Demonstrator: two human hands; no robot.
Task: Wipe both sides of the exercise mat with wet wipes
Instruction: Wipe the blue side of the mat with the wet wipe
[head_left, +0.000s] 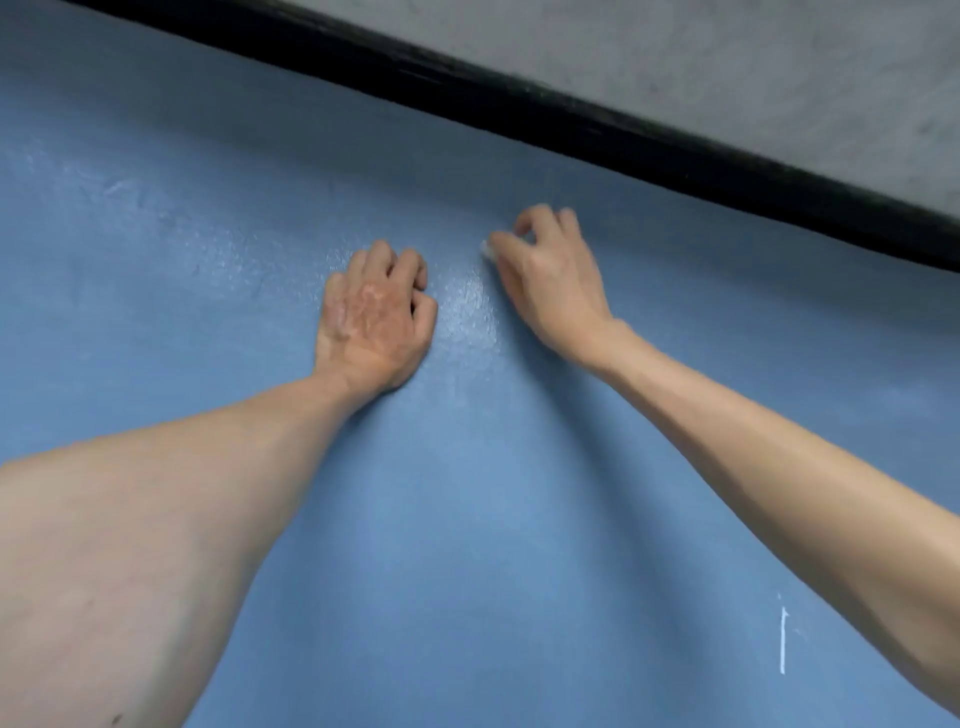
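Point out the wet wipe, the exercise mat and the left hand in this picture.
wet wipe (487, 250), head view, the white corner that shows.
exercise mat (467, 519), head view, bare blue surface near the middle.
left hand (374, 317), head view, back of the hand.

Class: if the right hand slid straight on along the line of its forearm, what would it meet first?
Only bare blue mat lies ahead of the right hand; it would likely meet the black strip at the far edge first.
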